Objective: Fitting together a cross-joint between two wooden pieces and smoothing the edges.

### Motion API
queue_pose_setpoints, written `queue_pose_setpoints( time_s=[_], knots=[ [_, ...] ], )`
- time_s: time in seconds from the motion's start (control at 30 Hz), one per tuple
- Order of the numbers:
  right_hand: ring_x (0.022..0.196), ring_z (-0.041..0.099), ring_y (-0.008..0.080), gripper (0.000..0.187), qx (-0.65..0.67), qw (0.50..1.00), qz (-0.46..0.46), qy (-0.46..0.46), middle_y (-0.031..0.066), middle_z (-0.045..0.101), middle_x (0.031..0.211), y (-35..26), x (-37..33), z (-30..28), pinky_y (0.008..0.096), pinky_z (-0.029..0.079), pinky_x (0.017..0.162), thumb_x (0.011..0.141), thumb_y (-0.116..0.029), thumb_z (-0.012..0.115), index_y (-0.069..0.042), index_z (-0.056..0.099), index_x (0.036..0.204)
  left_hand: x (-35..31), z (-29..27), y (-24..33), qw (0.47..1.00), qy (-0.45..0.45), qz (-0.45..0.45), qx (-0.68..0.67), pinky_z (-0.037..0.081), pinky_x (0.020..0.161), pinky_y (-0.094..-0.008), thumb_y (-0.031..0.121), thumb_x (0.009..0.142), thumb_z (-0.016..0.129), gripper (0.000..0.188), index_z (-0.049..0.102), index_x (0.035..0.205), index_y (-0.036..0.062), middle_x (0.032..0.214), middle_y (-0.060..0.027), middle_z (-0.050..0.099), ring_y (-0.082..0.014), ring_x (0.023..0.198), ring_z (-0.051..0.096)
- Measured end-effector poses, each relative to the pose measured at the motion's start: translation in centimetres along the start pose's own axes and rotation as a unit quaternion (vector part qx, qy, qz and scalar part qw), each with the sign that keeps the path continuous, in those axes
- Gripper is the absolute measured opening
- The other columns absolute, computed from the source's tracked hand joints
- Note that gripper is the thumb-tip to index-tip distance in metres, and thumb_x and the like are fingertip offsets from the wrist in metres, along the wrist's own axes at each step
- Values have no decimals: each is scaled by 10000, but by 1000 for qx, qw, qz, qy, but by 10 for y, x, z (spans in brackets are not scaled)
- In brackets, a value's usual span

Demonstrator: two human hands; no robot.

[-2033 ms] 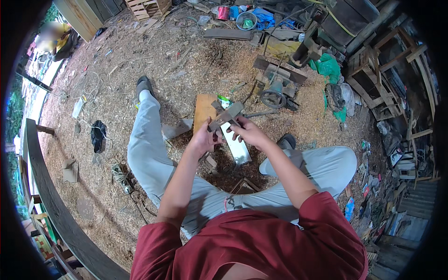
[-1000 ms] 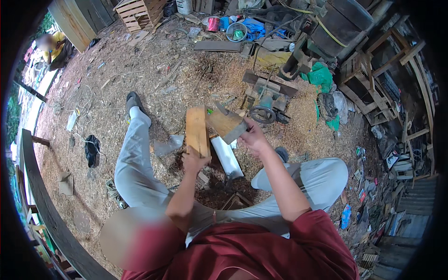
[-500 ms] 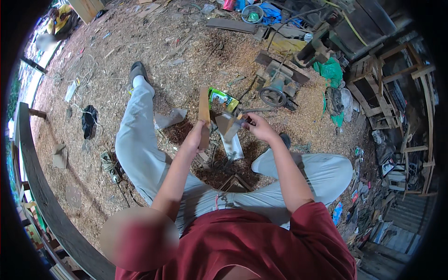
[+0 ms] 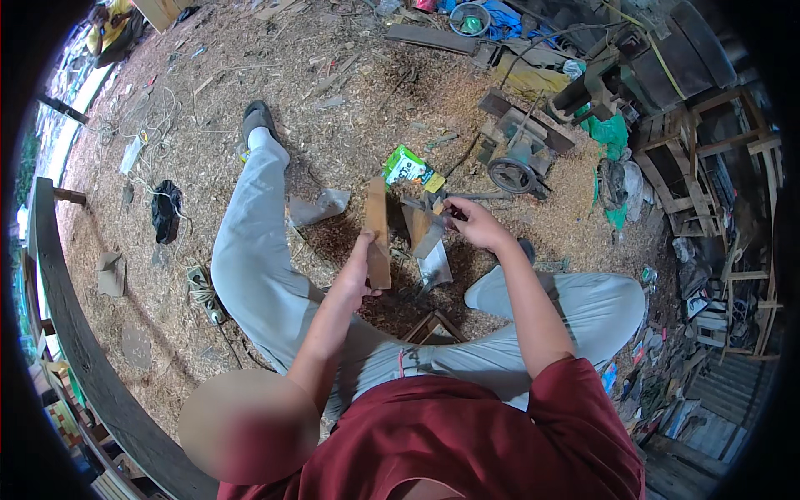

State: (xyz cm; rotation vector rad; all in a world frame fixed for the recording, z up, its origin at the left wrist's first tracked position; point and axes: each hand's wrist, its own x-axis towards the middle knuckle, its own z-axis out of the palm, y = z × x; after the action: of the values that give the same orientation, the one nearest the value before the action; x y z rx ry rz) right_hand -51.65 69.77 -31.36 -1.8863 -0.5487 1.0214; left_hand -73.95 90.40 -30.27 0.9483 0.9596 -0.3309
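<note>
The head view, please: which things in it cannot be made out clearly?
In the head view:
Left hand: some fingers, hidden by the wooden block.
White panel: far end, covered by the wooden piece.
Right shoe: mostly hidden by the right forearm.
Red thing: cut off by the upper edge.

From the head, a fisheye looks down from above and behind the hands (image 4: 360, 264), wide across the floor (image 4: 171, 304) around them.

A long tan board (image 4: 378, 237) is held at left, pointing far; a shorter brown-and-grey block (image 4: 418, 225) is held tilted, just right.
</note>
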Motion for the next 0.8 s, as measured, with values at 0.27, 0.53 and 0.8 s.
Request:
queue_pose_setpoints(
  time_s=[0.27,0.53,0.8],
  knots=[
    [1074,617,157,286,-42,999,-26,-15,80,725,1153,2,14,11,328,488,967,995,-23,613,-30,648,1279,8,6,5,999,-30,23,19,522,701,-413,868,919,424,879,591,1365,129,1134,-104,685,-234,974,670],
    [914,624,142,377,-201,973,-57,-94,57,719,1027,-38,25,3,312,520,820,994,-107,659,-75,628,1369,8,14,8,993,-67,77,52,532,659,-357,774,999,392,869,280,1631,187,1341,-92,594,-168,1039,609],
    [952,652,177,240,-193,971,-120,-77,127,712,1041,-33,33,0,351,516,872,989,-76,665,-36,645,1225,-5,30,19,993,-31,88,70,500,629,-371,848,953,351,842,402,1562,270,1218,-72,651,-191,864,641]
  ],
)
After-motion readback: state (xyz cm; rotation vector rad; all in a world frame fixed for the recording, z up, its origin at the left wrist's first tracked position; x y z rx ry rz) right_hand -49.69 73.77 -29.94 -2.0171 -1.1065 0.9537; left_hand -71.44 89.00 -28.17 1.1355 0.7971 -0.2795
